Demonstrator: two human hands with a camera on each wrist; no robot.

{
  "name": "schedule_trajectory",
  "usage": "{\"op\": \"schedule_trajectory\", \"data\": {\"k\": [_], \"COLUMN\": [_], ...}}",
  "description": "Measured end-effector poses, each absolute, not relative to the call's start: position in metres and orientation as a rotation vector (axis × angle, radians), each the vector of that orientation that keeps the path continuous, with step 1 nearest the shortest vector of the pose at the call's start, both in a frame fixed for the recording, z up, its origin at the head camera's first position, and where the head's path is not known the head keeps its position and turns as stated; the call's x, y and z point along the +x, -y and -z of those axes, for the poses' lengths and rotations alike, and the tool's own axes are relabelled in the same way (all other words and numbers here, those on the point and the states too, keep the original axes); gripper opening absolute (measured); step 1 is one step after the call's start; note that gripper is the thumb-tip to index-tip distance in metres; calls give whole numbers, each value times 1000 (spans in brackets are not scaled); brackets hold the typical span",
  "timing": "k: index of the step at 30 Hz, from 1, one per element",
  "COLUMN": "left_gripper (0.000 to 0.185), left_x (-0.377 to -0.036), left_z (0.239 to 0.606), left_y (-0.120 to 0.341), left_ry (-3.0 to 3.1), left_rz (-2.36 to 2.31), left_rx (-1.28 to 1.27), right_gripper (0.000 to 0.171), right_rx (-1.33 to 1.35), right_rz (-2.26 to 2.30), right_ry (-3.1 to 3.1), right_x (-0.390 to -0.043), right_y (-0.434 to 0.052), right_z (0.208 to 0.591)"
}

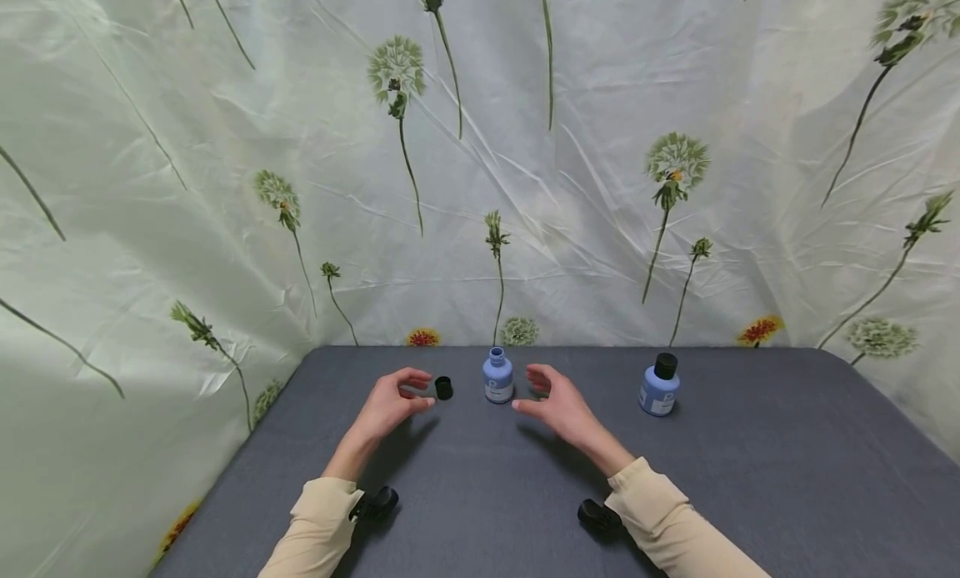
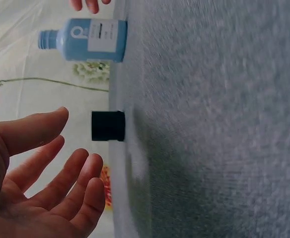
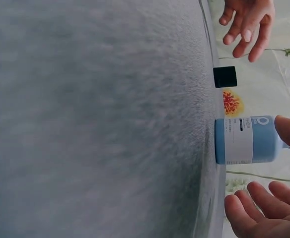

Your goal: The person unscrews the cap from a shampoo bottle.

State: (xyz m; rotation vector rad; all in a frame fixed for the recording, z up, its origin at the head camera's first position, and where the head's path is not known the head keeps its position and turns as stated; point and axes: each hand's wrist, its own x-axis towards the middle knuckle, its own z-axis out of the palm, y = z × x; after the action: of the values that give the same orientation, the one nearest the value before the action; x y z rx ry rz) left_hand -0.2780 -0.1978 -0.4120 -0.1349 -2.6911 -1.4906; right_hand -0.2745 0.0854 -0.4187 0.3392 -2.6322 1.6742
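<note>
- Your left hand (image 1: 390,404) and right hand (image 1: 558,403) hover with a spread, empty grip.
- The uncapped bottle (image 1: 498,377) looks light, rigid and smooth; take its body.
- The loose cap (image 1: 444,387) stands on the bench (image 1: 750,478); pinch its sides.

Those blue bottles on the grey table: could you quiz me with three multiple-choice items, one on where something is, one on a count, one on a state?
1. Where does the loose black cap stand?
A. On the open bottle
B. On the table, between the left hand and the open bottle
C. In the right hand

2. How many blue bottles are on the table?
A. One
B. Two
C. Three

3. What state is the capped bottle in?
A. Lying down
B. Gripped by a hand
C. Upright, untouched

Answers:
1 B, the cap stands on the cloth beside the left fingertips.
2 B, one is open and one is capped.
3 C, it stands apart from both hands.
</note>
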Motion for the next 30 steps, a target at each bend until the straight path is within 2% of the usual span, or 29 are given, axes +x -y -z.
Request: {"op": "schedule_trajectory", "data": {"k": [9, 21, 30], "left_gripper": [34, 34, 31], "left_x": [-265, -263, -262], "left_z": [405, 409, 412], "left_y": [178, 152, 136], "left_ry": [2692, 2692, 2688], "left_rz": [1486, 1522, 1583], "left_rx": [-228, -412, -526], "right_gripper": [63, 60, 60], "right_rx": [334, 359, 281], "right_rz": [-1749, -1806, -1803], "right_ry": [2622, 2619, 2621], "right_x": [-259, -238, -226], "right_y": [-102, -119, -133], "right_z": [420, 418, 419]}}
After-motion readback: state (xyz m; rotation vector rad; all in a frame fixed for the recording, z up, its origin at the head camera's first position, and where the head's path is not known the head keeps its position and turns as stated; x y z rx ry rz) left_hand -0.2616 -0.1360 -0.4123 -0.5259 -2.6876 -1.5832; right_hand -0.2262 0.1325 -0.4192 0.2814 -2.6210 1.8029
